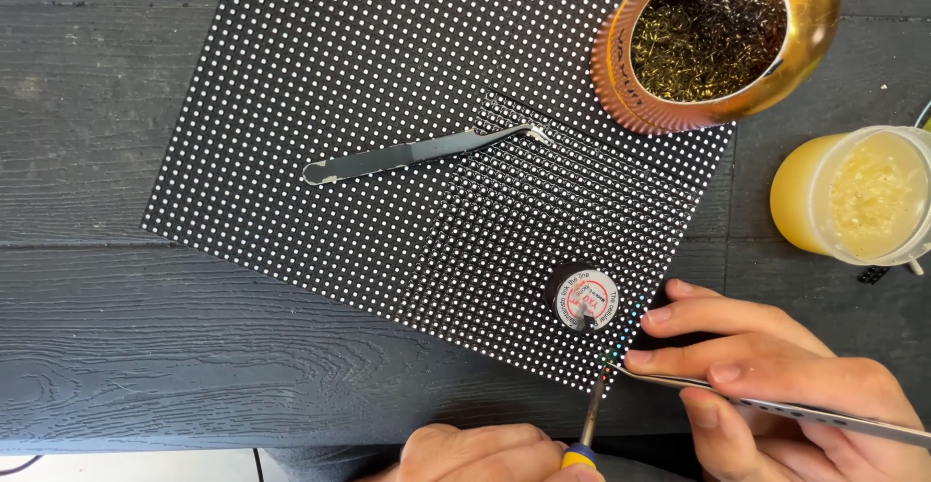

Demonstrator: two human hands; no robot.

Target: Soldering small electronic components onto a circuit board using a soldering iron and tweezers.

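A black panel (pixel 388 104) studded with rows of small white dots lies on the dark wooden table. My right hand (pixel 776 375) grips thin metal tweezers (pixel 776 406), whose tip touches the panel's near right corner. My left hand (pixel 485 455), at the bottom edge, holds a slim tool with a blue and yellow handle (pixel 587 429), its metal tip meeting that same corner. A small round black spool with a white label (pixel 585 298) rests on the panel just above the corner. A second pair of curved tweezers (pixel 417 152) lies loose on the panel's middle.
A gold-coloured bowl holding brass wire wool (pixel 713 36) overlaps the panel's far right corner. A translucent jar of yellowish paste (pixel 858 196) stands on the table at the right. The table's near edge shows at the bottom left.
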